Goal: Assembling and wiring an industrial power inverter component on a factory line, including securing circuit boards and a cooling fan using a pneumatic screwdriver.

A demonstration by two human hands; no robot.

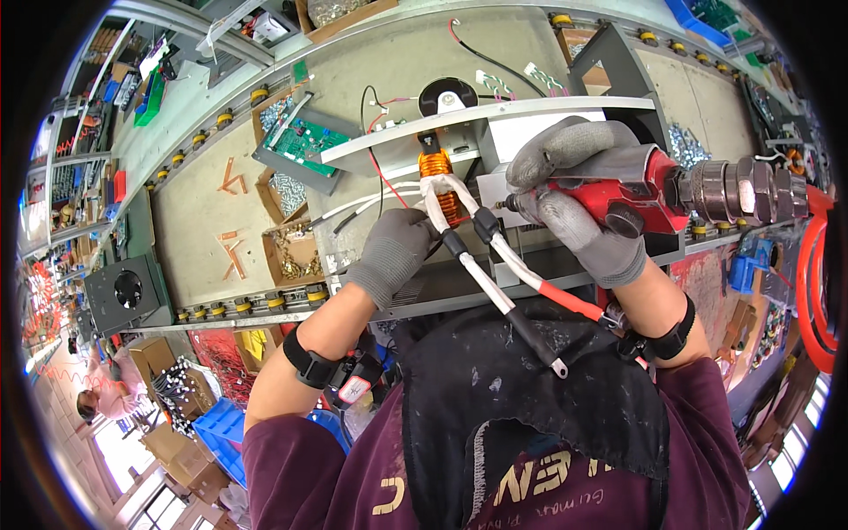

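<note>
My right hand [594, 225], in a grey glove, is wrapped round a red and grey air screwdriver [649, 181]. Its tip points left, toward the inside of an open metal housing [530, 256]. In that housing stands an orange copper coil [435, 166] with thick white cables [481, 281] running from it toward me, dark sleeves round them. Beside the coil's lower end, my gloved left hand [397, 250] is closed with its fingertips tucked behind the cables. What those fingertips hold is hidden. A black round part [448, 95] lies behind the housing's back rail.
Left of the housing are a green circuit board [309, 139], boxes of screws [291, 253] and copper brackets [231, 256]. A dark fan panel [126, 287] stands farther left. Roller tracks [276, 302] edge the bench. A red air hose [817, 291] hangs at the right; a person [106, 393] is far left.
</note>
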